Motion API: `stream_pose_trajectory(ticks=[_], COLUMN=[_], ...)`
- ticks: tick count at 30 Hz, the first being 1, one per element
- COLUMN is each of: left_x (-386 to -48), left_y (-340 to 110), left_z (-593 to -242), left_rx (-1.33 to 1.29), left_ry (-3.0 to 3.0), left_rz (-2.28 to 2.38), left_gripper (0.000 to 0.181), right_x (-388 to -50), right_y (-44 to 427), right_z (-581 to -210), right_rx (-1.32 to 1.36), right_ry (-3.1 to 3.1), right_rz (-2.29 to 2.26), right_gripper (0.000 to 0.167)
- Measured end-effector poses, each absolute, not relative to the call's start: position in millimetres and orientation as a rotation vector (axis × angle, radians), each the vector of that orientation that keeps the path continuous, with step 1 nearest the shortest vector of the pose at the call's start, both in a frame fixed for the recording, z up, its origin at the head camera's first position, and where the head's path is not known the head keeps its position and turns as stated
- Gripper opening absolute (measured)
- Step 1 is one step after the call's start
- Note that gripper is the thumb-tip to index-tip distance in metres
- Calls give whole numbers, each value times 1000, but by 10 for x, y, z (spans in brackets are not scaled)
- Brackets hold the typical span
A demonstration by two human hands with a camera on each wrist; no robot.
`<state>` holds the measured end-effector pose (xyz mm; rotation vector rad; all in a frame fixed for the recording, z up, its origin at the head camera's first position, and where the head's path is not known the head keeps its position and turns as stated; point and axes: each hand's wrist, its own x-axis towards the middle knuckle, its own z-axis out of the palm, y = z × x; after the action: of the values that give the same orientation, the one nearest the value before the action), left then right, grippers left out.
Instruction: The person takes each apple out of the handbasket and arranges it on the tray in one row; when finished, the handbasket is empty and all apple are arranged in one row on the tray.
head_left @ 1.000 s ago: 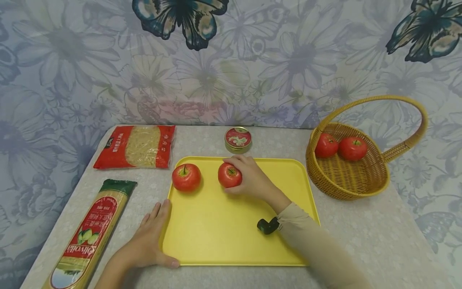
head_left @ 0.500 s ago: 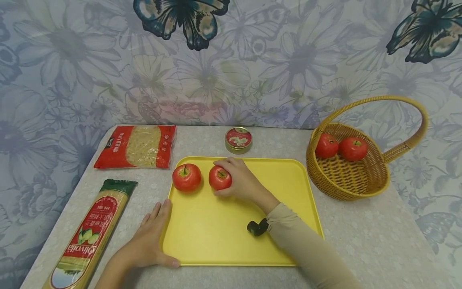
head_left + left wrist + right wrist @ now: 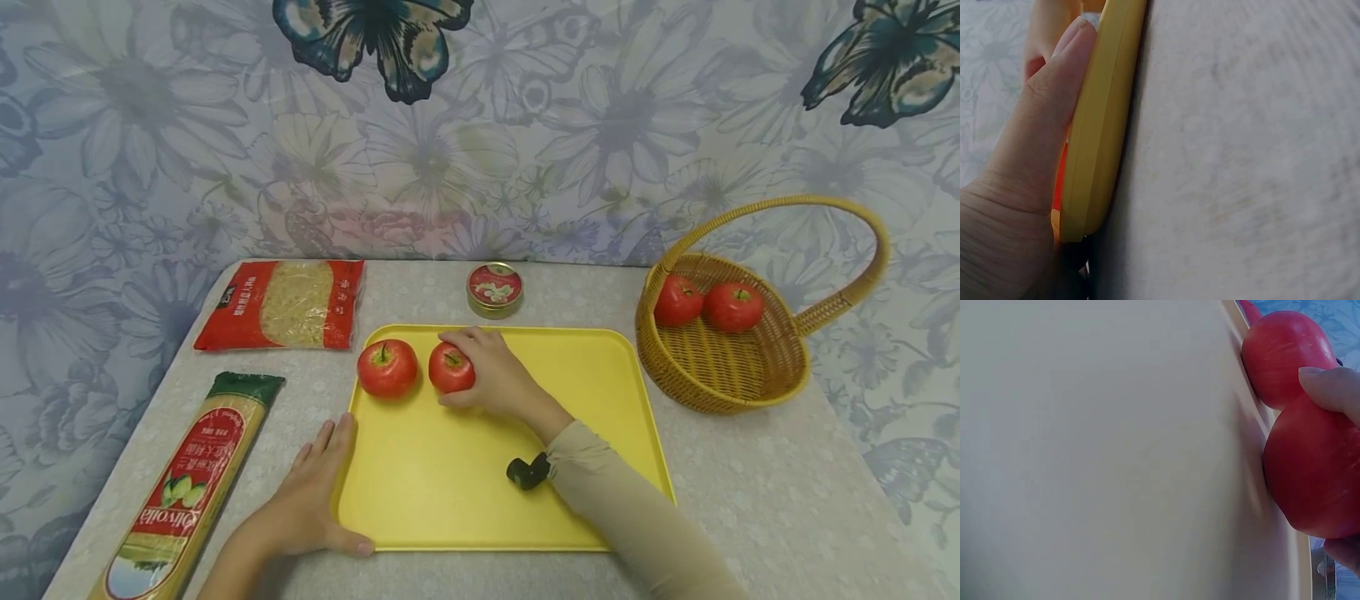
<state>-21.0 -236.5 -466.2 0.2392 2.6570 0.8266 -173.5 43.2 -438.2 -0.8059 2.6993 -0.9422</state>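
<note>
My right hand [image 3: 498, 375] grips a red apple [image 3: 451, 368] at the back of the yellow tray [image 3: 420, 483], thumb on one side and fingers on the other. Just left of it, a second red apple [image 3: 387, 368] sits in the tray's back left corner, a narrow gap between them. In the right wrist view the held apple [image 3: 1316, 469] appears low at the tray's side, with the other apple [image 3: 1285, 356] beyond. My left hand [image 3: 307, 492] rests with spread, straight fingers against the tray's front left corner; the left wrist view shows its thumb [image 3: 1047, 106] along the tray's edge [image 3: 1100, 125].
A wicker basket [image 3: 720, 400] with two red apples [image 3: 733, 307] stands right of the tray. Behind the tray is a small round tin [image 3: 495, 292]. A red pasta bag [image 3: 292, 304] and a long spaghetti pack [image 3: 187, 492] lie to the left. A patterned wall covering [image 3: 600, 167] rises behind.
My right hand has moved left with its apple, towards the apple in the corner, slowing over the last half second. The left hand and the tray have stayed put.
</note>
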Motion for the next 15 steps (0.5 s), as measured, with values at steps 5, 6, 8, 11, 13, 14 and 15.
stream_pose_trajectory(ticks=[5,6,8,11,13,14,15], left_x=[-201,-200,-203,-213,-222,-226,-228], left_y=[-2364,-2362,-2358,-2351,-2350,-2349,-2348], left_z=[-4659,-4657,-4652,-4644,-4638,-4636,-4634], left_rx=[251,251,248,237,228,223,220], left_ry=[2661,2661,2658,2653,2650,2649,2646], left_rz=[835,838,835,820,806,799,798], left_gripper=[163,163,163,163,163,163,164], right_x=[-1761,-1767,-1776,-1784,-1786,-1786,-1784], right_y=[406,406,413,433,446,455,463], right_z=[-4414,-4423,-4435,-4434,-4428,-4425,-4420], right_rx=[-790,-783,-767,-759,-766,-772,-777], right_ry=[2641,2631,2621,2609,2600,2596,2593], right_rz=[-979,-987,-996,-1014,-1028,-1031,-1035], right_gripper=[90,90,91,92,93,94,94])
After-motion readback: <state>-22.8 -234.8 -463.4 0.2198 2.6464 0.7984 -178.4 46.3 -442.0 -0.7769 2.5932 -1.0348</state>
